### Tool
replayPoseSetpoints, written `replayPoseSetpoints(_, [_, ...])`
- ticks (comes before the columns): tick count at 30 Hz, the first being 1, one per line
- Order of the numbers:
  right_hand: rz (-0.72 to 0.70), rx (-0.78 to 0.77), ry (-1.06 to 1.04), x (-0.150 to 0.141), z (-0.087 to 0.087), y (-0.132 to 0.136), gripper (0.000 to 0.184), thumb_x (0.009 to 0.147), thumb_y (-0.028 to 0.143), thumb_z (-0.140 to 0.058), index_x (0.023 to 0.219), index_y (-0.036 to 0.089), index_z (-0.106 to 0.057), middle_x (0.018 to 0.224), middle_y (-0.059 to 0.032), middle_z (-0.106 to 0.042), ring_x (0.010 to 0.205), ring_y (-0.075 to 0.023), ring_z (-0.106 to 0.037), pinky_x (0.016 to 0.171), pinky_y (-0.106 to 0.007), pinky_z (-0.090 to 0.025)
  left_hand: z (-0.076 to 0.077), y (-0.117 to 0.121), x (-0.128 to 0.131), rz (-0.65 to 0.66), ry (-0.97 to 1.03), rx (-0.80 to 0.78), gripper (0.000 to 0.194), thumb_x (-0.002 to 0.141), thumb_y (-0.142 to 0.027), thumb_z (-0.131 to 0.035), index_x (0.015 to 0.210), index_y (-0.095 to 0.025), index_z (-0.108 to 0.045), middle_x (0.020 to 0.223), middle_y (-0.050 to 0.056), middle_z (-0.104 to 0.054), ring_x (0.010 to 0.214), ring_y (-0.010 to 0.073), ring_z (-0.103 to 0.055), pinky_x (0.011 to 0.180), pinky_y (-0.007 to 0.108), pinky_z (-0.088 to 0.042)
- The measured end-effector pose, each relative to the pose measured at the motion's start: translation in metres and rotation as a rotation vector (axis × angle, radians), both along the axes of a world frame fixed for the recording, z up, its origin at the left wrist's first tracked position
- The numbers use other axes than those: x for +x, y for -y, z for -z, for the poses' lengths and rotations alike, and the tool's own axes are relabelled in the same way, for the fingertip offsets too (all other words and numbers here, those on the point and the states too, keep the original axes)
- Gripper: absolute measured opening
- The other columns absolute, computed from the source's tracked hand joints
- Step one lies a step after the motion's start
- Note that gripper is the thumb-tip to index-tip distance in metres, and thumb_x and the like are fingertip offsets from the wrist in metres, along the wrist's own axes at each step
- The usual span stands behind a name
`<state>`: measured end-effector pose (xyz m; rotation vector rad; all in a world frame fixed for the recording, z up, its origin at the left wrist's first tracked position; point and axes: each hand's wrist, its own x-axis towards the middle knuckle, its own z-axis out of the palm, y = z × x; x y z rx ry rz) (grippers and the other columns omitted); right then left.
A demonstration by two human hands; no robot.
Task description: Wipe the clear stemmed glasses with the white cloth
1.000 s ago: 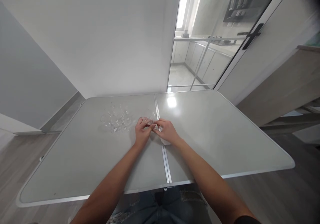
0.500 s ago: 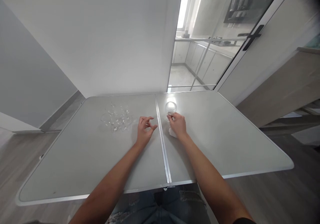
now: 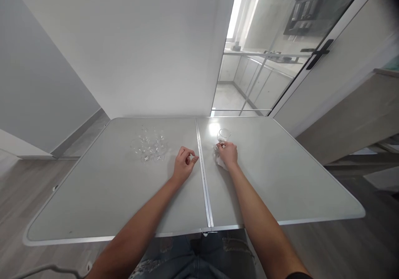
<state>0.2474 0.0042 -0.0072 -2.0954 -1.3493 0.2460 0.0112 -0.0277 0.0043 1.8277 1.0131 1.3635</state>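
My right hand (image 3: pixel 228 153) is closed on a clear wine glass (image 3: pixel 223 135), its round rim pointing away from me past the fingertips; its lower part is mostly hidden. A crumpled white cloth or tissue (image 3: pixel 220 162) lies beneath that hand on the table's right half. My left hand (image 3: pixel 184 164) rests just left of the table's centre seam, fingers curled and thumb tip close to the index fingertip, with nothing visible between them. To its left, several clear glasses (image 3: pixel 151 146) stand clustered together, their outlines faint and hard to separate.
The pale folding table (image 3: pixel 268 179) has a metal seam (image 3: pixel 203 179) down its middle and a metal rim. A white wall (image 3: pixel 140 54) stands at its far edge, with a glass door (image 3: pixel 243 87) at the far right. A grey cable (image 3: pixel 52 267) shows at bottom left.
The wine glass has shifted slightly right and tilted in my right hand. My left thumb and fingers have drawn closer together. The whole view has moved a little.
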Motion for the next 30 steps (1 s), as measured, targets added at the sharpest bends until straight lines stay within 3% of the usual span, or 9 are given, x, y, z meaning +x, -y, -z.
replayPoseSetpoints(6, [0.018,-0.067,0.014,-0.002,-0.001,-0.002,0.031,0.087,0.041,-0.057,0.1,0.022,-0.078,0.097,-0.0111,-0.077,0.09,-0.0241,-0.07,0.078,-0.03,-0.05,-0.004,0.005,0.0,0.025,-0.077,0.03,0.022,0.093,-0.039,-0.06,0.083,-0.019,-0.06,0.08,0.001,-0.05,0.06,0.01,-0.041,0.057,0.024,-0.037])
replayPoseSetpoints(9, [0.017,-0.093,0.023,-0.002,0.0,-0.003,0.031,0.088,0.041,-0.057,0.103,0.023,-0.077,0.1,-0.0112,-0.076,0.093,-0.0246,-0.07,0.079,-0.03,-0.05,-0.012,0.015,-0.002,0.035,-0.159,0.03,0.026,0.095,-0.04,-0.056,0.08,-0.02,-0.058,0.068,-0.002,-0.049,0.059,0.0105,-0.042,0.058,0.024,-0.037])
replayPoseSetpoints(12, [0.004,-0.098,0.037,-0.003,-0.001,-0.002,0.032,0.089,0.041,-0.056,0.105,0.023,-0.077,0.102,-0.0118,-0.076,0.095,-0.0257,-0.07,0.079,-0.031,-0.05,-0.025,0.032,-0.006,-0.001,-0.206,0.025,0.019,0.095,-0.038,-0.056,0.089,-0.021,-0.059,0.064,-0.004,-0.05,0.054,0.0095,-0.041,0.056,0.023,-0.037])
replayPoseSetpoints(14, [0.0,-0.096,0.042,-0.004,-0.001,-0.001,0.033,0.089,0.041,-0.055,0.107,0.023,-0.076,0.103,-0.0119,-0.076,0.096,-0.0259,-0.07,0.08,-0.031,-0.05,-0.033,0.046,-0.01,-0.082,-0.198,0.054,0.013,0.095,-0.035,-0.058,0.095,-0.022,-0.059,0.067,-0.004,-0.054,0.055,0.0091,-0.044,0.057,0.022,-0.039])
replayPoseSetpoints(18, [0.013,-0.102,0.025,-0.005,-0.001,0.001,0.032,0.089,0.04,-0.055,0.107,0.024,-0.076,0.103,-0.0112,-0.076,0.096,-0.0256,-0.07,0.081,-0.032,-0.051,-0.042,0.072,-0.027,-0.361,-0.146,0.091,0.011,0.094,-0.03,-0.058,0.088,-0.02,-0.056,0.071,-0.002,-0.055,0.061,0.0102,-0.048,0.062,0.023,-0.041])
replayPoseSetpoints(22, [0.018,-0.095,0.035,-0.004,0.001,0.0,0.032,0.088,0.041,-0.056,0.105,0.024,-0.077,0.102,-0.0114,-0.076,0.094,-0.0266,-0.07,0.08,-0.033,-0.051,-0.035,0.079,-0.055,-0.654,-0.1,-0.014,0.013,0.092,-0.031,-0.061,0.097,-0.02,-0.055,0.085,0.001,-0.056,0.074,0.0142,-0.053,0.071,0.028,-0.045])
replayPoseSetpoints(24, [0.02,-0.098,0.039,-0.004,0.003,0.0,0.032,0.088,0.042,-0.056,0.105,0.024,-0.077,0.101,-0.0115,-0.076,0.092,-0.0273,-0.07,0.078,-0.034,-0.051,-0.029,0.075,-0.069,-0.767,-0.098,-0.055,0.026,0.088,-0.032,-0.065,0.106,-0.02,-0.052,0.101,0.006,-0.056,0.089,0.0184,-0.055,0.077,0.033,-0.047])
replayPoseSetpoints(27, [0.025,-0.103,0.049,-0.004,0.003,-0.001,0.034,0.088,0.042,-0.056,0.109,0.024,-0.076,0.1,-0.0118,-0.076,0.092,-0.0275,-0.07,0.078,-0.034,-0.051,-0.022,0.063,-0.085,-0.857,-0.128,-0.084,0.043,0.083,-0.033,-0.069,0.117,-0.019,-0.048,0.118,0.012,-0.051,0.111,0.0256,-0.051,0.091,0.042,-0.047])
replayPoseSetpoints(30, [0.02,-0.095,0.054,-0.004,0.003,0.0,0.035,0.088,0.041,-0.056,0.111,0.025,-0.076,0.101,-0.0119,-0.076,0.094,-0.0276,-0.07,0.079,-0.034,-0.051,-0.016,0.05,-0.089,-0.83,-0.164,-0.145,0.051,0.084,-0.033,-0.068,0.126,-0.018,-0.044,0.126,0.015,-0.049,0.122,0.0293,-0.048,0.101,0.049,-0.043])
